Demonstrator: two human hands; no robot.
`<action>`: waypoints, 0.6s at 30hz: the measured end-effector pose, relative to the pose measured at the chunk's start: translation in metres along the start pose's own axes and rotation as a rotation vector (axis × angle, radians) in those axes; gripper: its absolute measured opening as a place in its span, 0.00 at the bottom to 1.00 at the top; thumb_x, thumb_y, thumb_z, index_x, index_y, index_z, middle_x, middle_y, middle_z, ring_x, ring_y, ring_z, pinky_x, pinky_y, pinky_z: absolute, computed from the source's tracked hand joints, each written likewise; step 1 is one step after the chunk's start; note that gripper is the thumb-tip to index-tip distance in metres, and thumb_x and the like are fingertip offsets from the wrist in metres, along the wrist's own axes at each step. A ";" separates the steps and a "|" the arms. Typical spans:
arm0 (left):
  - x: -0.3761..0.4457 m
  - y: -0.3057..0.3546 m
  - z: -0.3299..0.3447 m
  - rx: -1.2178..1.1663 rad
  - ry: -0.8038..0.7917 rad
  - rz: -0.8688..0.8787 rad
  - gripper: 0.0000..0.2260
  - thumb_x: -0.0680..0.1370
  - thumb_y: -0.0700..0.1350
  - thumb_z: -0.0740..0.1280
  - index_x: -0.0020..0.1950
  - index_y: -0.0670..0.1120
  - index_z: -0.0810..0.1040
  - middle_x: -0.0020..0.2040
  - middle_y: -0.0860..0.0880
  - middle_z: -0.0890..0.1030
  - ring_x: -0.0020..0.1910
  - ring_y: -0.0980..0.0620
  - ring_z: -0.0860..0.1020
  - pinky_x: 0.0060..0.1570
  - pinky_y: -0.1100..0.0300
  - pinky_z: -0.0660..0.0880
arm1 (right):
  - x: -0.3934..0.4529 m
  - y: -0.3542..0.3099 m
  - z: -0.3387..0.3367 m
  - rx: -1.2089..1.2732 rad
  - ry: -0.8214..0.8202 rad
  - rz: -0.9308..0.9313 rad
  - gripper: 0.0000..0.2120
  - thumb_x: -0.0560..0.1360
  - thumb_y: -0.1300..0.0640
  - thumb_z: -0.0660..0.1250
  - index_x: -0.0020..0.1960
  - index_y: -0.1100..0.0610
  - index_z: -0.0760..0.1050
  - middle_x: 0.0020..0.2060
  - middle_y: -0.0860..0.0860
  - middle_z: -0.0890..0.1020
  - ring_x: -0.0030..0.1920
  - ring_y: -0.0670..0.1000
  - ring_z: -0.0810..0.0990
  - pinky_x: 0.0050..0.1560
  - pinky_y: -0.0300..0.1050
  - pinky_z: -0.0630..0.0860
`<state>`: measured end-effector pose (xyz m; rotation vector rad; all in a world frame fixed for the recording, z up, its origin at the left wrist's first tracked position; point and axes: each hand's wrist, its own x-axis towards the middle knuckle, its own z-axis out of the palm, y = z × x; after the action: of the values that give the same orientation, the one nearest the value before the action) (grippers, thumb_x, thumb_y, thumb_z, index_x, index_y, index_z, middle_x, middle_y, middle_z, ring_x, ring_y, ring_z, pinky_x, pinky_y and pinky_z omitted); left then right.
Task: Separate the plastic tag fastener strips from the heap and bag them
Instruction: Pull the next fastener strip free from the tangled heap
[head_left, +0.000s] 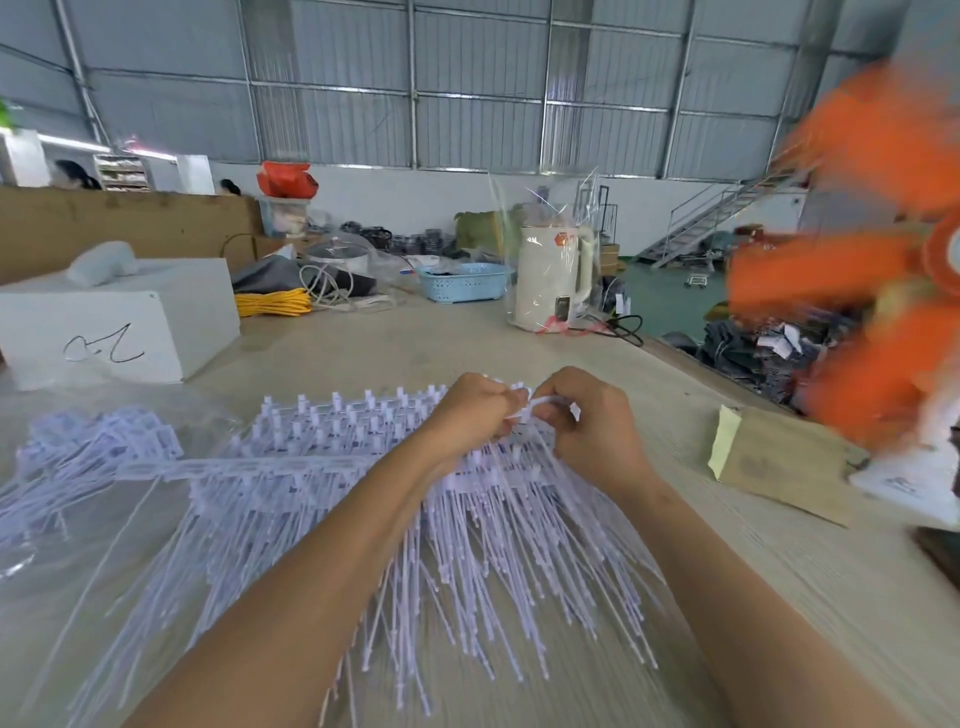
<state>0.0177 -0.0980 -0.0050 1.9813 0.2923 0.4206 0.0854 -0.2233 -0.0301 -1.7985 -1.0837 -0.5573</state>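
A heap of pale lilac plastic tag fastener strips (363, 499) is spread over the middle of the table, its long thin tails fanning toward me. At the heap's far right end, my left hand (475, 410) and my right hand (587, 421) meet, both pinching the header bar of one strip (540, 402) between fingers and thumbs. To the left lies a clear plastic bag (93, 457) with more strips inside or on it.
A white box (119, 322) stands at the back left. A cream kettle (550, 280) in clear wrap, a blue basket (462, 280) and yellow cord (270, 304) sit further back. A brown paper packet (779, 462) lies right, under a blurred orange fan (857, 270).
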 end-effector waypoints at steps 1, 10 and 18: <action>0.000 0.001 -0.001 0.013 -0.005 -0.003 0.14 0.79 0.44 0.64 0.34 0.42 0.75 0.19 0.52 0.70 0.17 0.60 0.66 0.25 0.65 0.62 | 0.000 0.000 0.000 -0.002 -0.002 -0.009 0.04 0.70 0.74 0.67 0.40 0.68 0.78 0.36 0.60 0.80 0.37 0.53 0.75 0.39 0.44 0.69; 0.000 0.005 -0.004 -0.013 -0.016 0.007 0.15 0.78 0.45 0.66 0.32 0.43 0.73 0.24 0.49 0.67 0.27 0.51 0.63 0.38 0.57 0.60 | 0.003 -0.004 -0.003 0.038 0.021 0.034 0.06 0.69 0.76 0.66 0.40 0.67 0.78 0.36 0.59 0.79 0.33 0.43 0.71 0.35 0.32 0.65; 0.003 0.007 -0.009 0.095 0.072 -0.008 0.19 0.77 0.45 0.66 0.26 0.45 0.69 0.21 0.51 0.67 0.22 0.52 0.64 0.30 0.62 0.60 | 0.009 -0.011 -0.017 0.359 -0.001 0.326 0.12 0.74 0.71 0.64 0.37 0.58 0.78 0.30 0.54 0.75 0.27 0.44 0.71 0.27 0.38 0.68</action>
<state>0.0169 -0.0921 0.0055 2.0596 0.3711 0.4817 0.0816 -0.2329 -0.0102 -1.6101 -0.8073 -0.1529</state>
